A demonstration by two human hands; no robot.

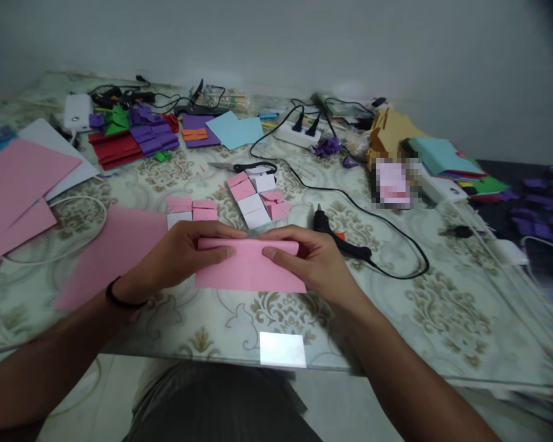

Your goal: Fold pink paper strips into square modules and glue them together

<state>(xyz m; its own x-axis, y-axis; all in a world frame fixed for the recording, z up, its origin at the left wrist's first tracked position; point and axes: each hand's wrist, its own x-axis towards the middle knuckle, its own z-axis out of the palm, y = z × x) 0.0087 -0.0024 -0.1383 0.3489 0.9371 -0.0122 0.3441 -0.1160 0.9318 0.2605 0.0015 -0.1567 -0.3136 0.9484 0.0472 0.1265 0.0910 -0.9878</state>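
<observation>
Between my two hands is a pink sheet of paper [251,273], its far edge folded over toward me. My left hand [188,248] pinches the fold at its left part, thumb on top and fingers behind. On the right part of the same fold, my right hand [304,252] grips in the same way. Just beyond my hands sits a folded pink and white paper piece [246,205] made of squares. Another pink and white folded piece [204,209] lies partly hidden behind my left hand. Beside my right hand rests a black glue gun [341,236].
Scissors [244,166] lie behind the folded pieces. A power strip [297,133] sends a black cable looping across the right side. Pink sheets [23,184] spread at the left, with another pink sheet [124,252] under my left forearm. Purple folded papers [152,132] sit farther back.
</observation>
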